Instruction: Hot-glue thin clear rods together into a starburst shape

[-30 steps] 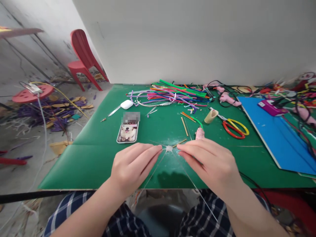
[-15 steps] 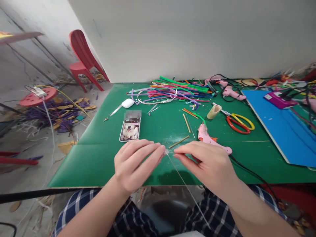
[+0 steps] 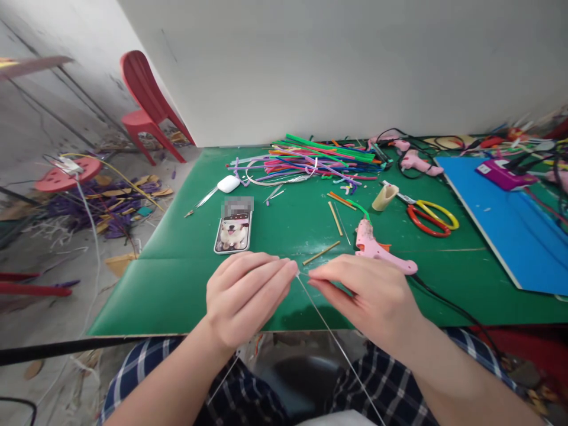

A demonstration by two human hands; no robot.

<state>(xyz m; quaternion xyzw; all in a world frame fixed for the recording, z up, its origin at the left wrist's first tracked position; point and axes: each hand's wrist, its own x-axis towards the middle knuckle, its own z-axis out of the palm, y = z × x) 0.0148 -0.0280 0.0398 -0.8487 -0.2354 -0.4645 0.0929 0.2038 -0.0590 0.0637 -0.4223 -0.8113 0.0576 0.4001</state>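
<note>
My left hand (image 3: 246, 293) and my right hand (image 3: 361, 290) meet fingertip to fingertip over the near part of the green mat (image 3: 177, 278). Both pinch thin silvery wires (image 3: 328, 331) at a small joint between them. One wire runs down toward my lap on the right, another shows below my left wrist. A pink glue gun (image 3: 379, 251) lies just beyond my right hand, its black cord trailing right.
A phone (image 3: 234, 231) lies ahead of my left hand, a white earbud case (image 3: 228, 184) farther back. A heap of coloured sticks (image 3: 310, 163), a tape roll (image 3: 384, 197), red-yellow scissors (image 3: 432, 219) and a blue board (image 3: 510, 231) fill the back and right. Red chair (image 3: 144, 106) at left.
Both hands drew nearer to me and closer together. The glue blob at the wire joint is now hidden between the fingertips. The glue gun came into view beyond my right hand.
</note>
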